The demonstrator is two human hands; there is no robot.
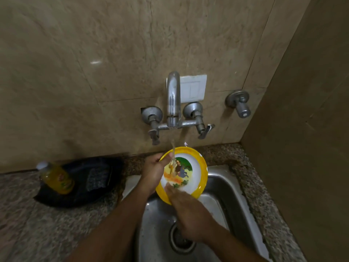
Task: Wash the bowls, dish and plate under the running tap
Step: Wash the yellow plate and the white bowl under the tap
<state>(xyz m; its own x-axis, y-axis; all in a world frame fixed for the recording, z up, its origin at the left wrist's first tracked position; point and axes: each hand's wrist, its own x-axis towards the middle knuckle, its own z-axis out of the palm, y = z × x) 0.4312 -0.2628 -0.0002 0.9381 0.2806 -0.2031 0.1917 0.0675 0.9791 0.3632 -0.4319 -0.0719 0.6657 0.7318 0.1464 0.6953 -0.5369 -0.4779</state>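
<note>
A yellow-rimmed plate (196, 163) with a cartoon picture in its white middle is held tilted over the steel sink (222, 186). Water runs from the chrome tap (173, 99) onto the plate's upper left part. My left hand (154, 172) grips the plate's left rim, thumb on the front. My right hand (188, 210) lies over the plate's lower edge, its fingers on the inner face. No other bowls or dishes are in view.
A yellow bottle with a white cap (56, 176) stands on a dark cloth (90, 178) on the granite counter (37, 224) to the left. A second wall valve (239, 103) and a white switch plate (192, 87) are on the tiled wall. The sink drain (179, 241) lies below my hands.
</note>
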